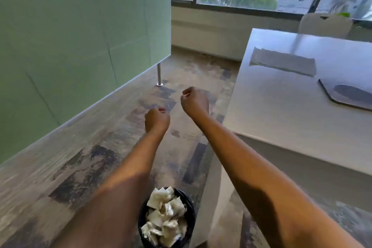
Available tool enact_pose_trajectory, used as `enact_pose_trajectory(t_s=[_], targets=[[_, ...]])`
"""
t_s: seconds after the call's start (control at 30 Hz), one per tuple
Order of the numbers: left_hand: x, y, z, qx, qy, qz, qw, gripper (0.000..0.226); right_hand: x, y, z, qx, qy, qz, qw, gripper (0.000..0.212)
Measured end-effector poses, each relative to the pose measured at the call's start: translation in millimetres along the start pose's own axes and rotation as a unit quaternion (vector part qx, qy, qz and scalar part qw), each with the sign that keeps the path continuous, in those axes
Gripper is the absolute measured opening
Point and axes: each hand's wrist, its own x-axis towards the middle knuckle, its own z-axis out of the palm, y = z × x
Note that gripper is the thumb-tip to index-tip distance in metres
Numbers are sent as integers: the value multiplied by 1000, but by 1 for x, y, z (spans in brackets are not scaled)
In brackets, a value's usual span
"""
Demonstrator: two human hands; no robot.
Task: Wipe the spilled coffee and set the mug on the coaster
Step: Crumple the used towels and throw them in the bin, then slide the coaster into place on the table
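Below my forearms a black waste bin [189, 207] stands on the floor, just beside the near corner of the white table [281, 110], and it is filled to the rim with crumpled white paper tissues [166, 217]. My left hand [157, 120] hangs in the air beyond the bin, over the patchy grey floor [84, 159], fingers curled in to a loose fist; I see nothing in it. My right hand [194, 101] is a little farther from the bin and nearer the table's edge, also curled closed with thumb against fingers, and it holds nothing I can see. Neither hand touches the table or the bin. On the table, toward its far right side, lies a dark mat [346, 96] with a darker oval patch on it; whether that is the coaster I cannot tell. Beyond the mat lies a flat grey cloth [283, 63]. No mug shows anywhere on the table.
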Motion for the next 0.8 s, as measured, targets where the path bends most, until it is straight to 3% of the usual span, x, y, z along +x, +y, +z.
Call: enact_pose_trajectory(t_s=[0.17,0.3,0.53,0.8], targets=[[-6,91,6,-11,8,115,993,31,12,-37,-69,-56,103,-102,988,27],[-17,160,21,-24,-11,179,984,30,32,-34,-154,-78,165,-98,978,26],[-61,243,86,-59,-101,233,965,33,45,50,-289,-141,262,17,954,29],[-123,280,177,-34,-197,224,954,34,21,172,-380,-161,252,169,939,32]])
